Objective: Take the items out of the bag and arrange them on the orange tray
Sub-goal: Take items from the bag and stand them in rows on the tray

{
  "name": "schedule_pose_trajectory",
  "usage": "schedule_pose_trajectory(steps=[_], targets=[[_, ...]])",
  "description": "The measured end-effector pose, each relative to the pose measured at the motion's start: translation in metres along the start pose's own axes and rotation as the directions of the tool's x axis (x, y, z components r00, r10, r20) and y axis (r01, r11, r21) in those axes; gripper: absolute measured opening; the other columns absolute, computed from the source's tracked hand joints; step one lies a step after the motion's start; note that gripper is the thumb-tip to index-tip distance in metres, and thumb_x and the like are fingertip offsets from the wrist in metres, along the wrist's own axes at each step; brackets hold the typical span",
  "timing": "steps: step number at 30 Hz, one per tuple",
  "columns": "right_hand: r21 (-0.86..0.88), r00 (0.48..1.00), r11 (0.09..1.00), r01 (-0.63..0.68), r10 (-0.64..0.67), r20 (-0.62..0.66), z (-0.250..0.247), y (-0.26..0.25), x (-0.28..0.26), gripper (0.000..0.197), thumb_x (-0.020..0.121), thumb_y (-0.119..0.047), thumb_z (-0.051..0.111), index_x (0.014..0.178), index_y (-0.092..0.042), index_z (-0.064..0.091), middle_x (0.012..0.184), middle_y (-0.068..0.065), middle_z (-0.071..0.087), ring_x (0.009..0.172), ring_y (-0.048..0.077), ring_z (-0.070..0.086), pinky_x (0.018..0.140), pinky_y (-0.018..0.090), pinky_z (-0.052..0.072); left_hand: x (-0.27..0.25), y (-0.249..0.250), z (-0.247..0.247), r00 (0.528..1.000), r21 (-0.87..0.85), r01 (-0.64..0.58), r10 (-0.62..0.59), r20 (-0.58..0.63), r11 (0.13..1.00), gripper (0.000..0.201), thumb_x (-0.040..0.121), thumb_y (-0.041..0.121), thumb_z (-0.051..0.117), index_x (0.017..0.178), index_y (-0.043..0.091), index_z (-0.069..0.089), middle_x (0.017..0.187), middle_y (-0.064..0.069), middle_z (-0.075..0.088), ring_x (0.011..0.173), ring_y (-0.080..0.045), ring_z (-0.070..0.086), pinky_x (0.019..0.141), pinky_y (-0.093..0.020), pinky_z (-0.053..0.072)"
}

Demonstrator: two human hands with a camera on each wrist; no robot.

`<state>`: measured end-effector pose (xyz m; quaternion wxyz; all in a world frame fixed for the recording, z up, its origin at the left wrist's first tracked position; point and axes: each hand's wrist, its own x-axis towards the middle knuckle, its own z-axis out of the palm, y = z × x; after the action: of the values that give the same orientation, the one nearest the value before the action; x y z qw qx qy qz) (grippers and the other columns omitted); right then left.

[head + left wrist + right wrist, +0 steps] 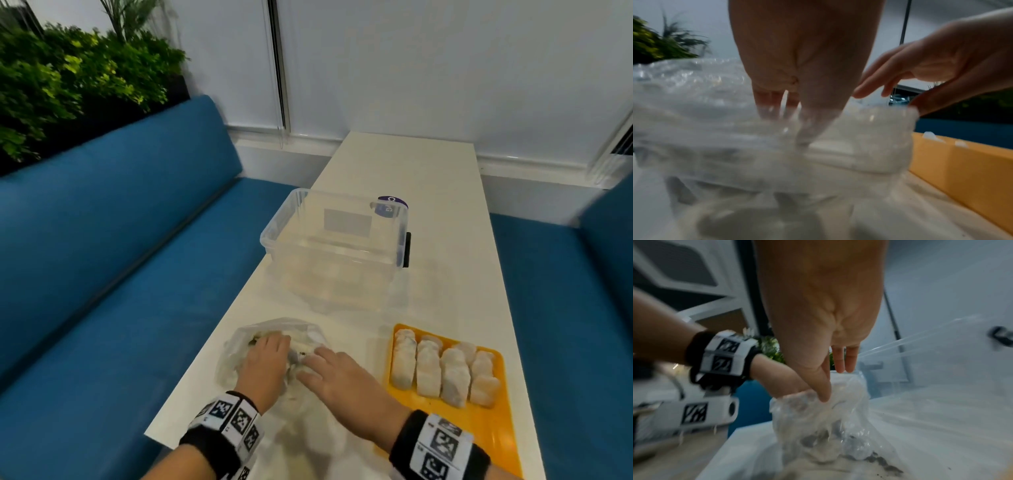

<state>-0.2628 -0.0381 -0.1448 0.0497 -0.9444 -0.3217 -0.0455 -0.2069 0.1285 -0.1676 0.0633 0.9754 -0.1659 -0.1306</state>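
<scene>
A clear plastic bag lies crumpled on the white table's near left. My left hand reaches into its mouth. In the left wrist view the left hand has fingers and thumb pointing straight down into the bag, their tips blurred behind the plastic. My right hand rests on the bag beside it with fingers straight. In the right wrist view its thumb touches the bag's rim. To the right, the orange tray holds several white pieces in rows.
An uncovered clear plastic box stands behind the bag, with a purple-labelled item behind it. Blue benches flank the narrow table; its left edge runs close to the bag. Dark crumbs lie under the plastic.
</scene>
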Motion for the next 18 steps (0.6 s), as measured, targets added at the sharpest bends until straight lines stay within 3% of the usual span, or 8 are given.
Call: schedule_pose_trajectory(steps=[1,2,3,4,5,8,13,18], targets=[[-0.043,1.000,0.999,0.021,-0.020,0.021,0.004,-0.003,0.003,0.027,0.077,-0.019,0.053,0.102,-0.025,0.060,0.104,-0.005,0.062,0.088,0.015,0.059,0.065,0.023,0.049,0.004,0.000,0.000,1.000,0.071,-0.014,0.015,-0.015,0.997,0.091,0.017,0.029,0.091,0.100,0.019,0.056,0.085,0.002,0.066,0.075,-0.014,0.066,0.066,-0.020,0.054],[-0.071,0.998,0.997,0.036,-0.033,0.053,0.007,-0.005,0.005,0.027,0.073,-0.021,0.064,0.099,-0.024,0.061,0.095,-0.005,0.063,0.083,0.014,0.059,0.063,0.023,0.048,0.007,0.000,-0.001,1.000,0.110,-0.012,0.012,0.003,0.994,0.092,0.032,0.027,0.091,0.115,0.012,0.054,0.101,-0.006,0.065,0.090,-0.019,0.066,0.079,-0.024,0.053],[-0.098,0.995,0.994,0.047,-0.038,0.092,0.008,-0.007,0.006,0.029,0.066,-0.024,0.073,0.093,-0.024,0.063,0.085,-0.006,0.062,0.077,0.014,0.057,0.060,0.023,0.047,0.010,0.001,0.001,0.999,0.123,0.028,-0.032,0.029,0.992,0.087,0.057,0.023,0.084,0.132,0.006,0.043,0.123,-0.012,0.055,0.112,-0.024,0.057,0.096,-0.028,0.045],[-0.131,0.990,0.989,0.063,-0.046,0.130,0.010,-0.007,0.007,0.027,0.061,-0.026,0.078,0.083,-0.025,0.064,0.076,-0.007,0.059,0.071,0.014,0.055,0.057,0.023,0.045,0.011,0.001,0.002,0.996,0.182,0.059,-0.069,0.050,0.982,0.080,0.076,0.018,0.071,0.141,0.003,0.027,0.138,-0.014,0.041,0.127,-0.026,0.043,0.107,-0.029,0.035],[-0.161,0.985,0.985,0.069,-0.041,0.170,0.010,-0.008,0.008,0.023,0.057,-0.027,0.080,0.071,-0.026,0.063,0.069,-0.008,0.056,0.066,0.013,0.052,0.054,0.023,0.042,0.012,-0.001,0.005,0.996,0.234,0.070,-0.080,0.035,0.970,0.075,0.084,0.016,0.061,0.144,0.001,0.017,0.144,-0.014,0.032,0.132,-0.026,0.035,0.111,-0.031,0.028],[-0.218,0.967,0.972,0.083,-0.025,0.254,0.007,-0.008,0.012,0.026,0.051,-0.030,0.083,0.051,-0.029,0.057,0.058,-0.012,0.051,0.058,0.009,0.049,0.050,0.021,0.038,0.018,-0.006,0.003,0.997,0.405,0.062,-0.075,0.017,0.912,0.065,0.091,0.023,0.052,0.141,-0.002,0.019,0.144,-0.018,0.026,0.132,-0.029,0.030,0.110,-0.033,0.027],[-0.223,0.950,0.970,0.094,-0.020,0.312,0.003,-0.007,0.019,0.022,0.049,-0.033,0.082,0.051,-0.030,0.061,0.056,-0.014,0.052,0.057,0.006,0.050,0.050,0.018,0.037,0.026,-0.016,0.003,0.997,0.496,-0.012,-0.025,0.067,0.868,0.072,0.091,0.035,0.051,0.143,-0.002,0.018,0.151,-0.021,0.015,0.140,-0.036,0.016,0.114,-0.039,0.019],[-0.202,0.954,0.977,0.067,-0.003,0.301,0.003,-0.006,0.024,0.022,0.043,-0.034,0.083,0.052,-0.032,0.064,0.055,-0.014,0.052,0.056,0.004,0.052,0.049,0.016,0.038,0.039,-0.027,0.002,0.993,0.283,-0.086,0.058,0.105,0.955,0.062,0.085,0.017,0.060,0.137,0.010,0.028,0.139,-0.011,0.041,0.126,-0.027,0.043,0.104,-0.032,0.035]])
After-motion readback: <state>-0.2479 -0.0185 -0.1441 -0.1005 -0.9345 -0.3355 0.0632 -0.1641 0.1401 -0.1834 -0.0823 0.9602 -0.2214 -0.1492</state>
